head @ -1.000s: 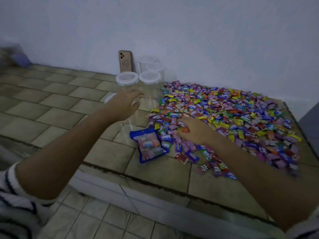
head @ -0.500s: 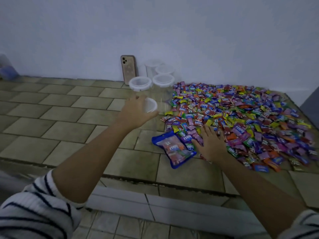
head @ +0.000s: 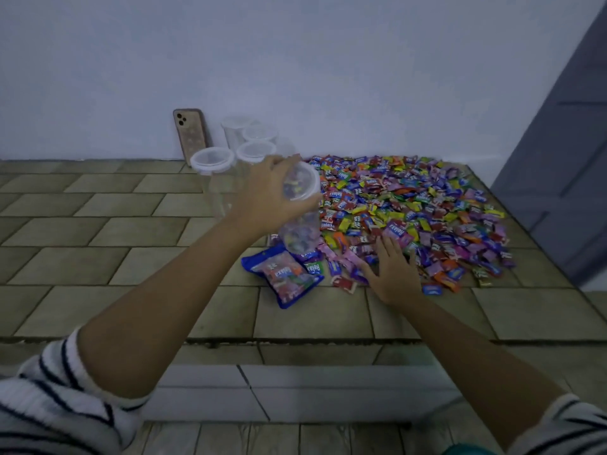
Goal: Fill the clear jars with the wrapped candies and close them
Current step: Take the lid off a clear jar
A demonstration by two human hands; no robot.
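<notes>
My left hand [head: 267, 198] grips a clear jar [head: 300, 211] with a white rim, lifted off the tiles and tilted, its mouth turned toward the candies. A wide heap of wrapped candies [head: 410, 211] in many colours covers the tiled ledge on the right. On the heap's near edge my right hand [head: 391, 272] lies flat with its fingers spread. Several more clear jars with white lids stand near the wall: one [head: 213, 160] at the front left, another [head: 256, 151] beside it, two behind [head: 259, 133].
A blue candy bag [head: 284, 277] lies on the tiles just left of my right hand. A phone [head: 192, 134] leans upright against the white wall [head: 295, 60]. The ledge's front edge [head: 295, 343] drops to a lower floor. A grey door [head: 571, 142] stands at the right.
My left hand has lifted the clear jar from the group and carried it right over the heap's edge. My right hand has gone from gathering candies to lying flat and spread.
</notes>
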